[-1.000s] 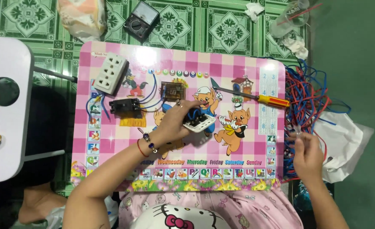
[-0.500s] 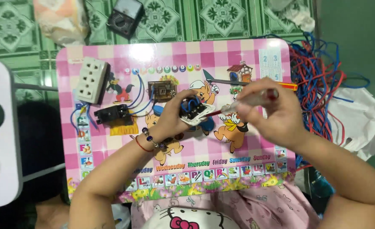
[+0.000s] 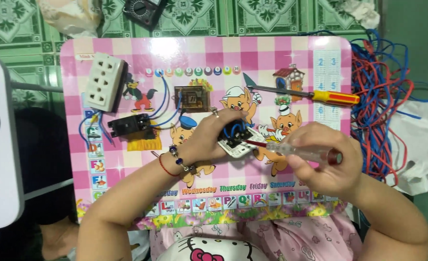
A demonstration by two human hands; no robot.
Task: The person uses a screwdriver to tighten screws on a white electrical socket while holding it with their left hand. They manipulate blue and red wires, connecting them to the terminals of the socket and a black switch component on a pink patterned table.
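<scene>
On the pink table (image 3: pixel 127 48), mid-board, a white switch (image 3: pixel 236 141) with blue wires sits clasped in the left hand (image 3: pixel 209 137). Right hand (image 3: pixel 323 162) fingers pinch a clear tester screwdriver (image 3: pixel 296 151), tip at the switch. Farther off lie a yellow screwdriver (image 3: pixel 315 95), white socket (image 3: pixel 105 82) and wire bundle (image 3: pixel 381 111).

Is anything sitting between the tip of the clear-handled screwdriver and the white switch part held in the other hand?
Nothing visible does. The right hand holds the clear screwdriver with its tip right at the white switch part, which the left hand grips. The blue wires sit on its top, off the tip's line.
</scene>
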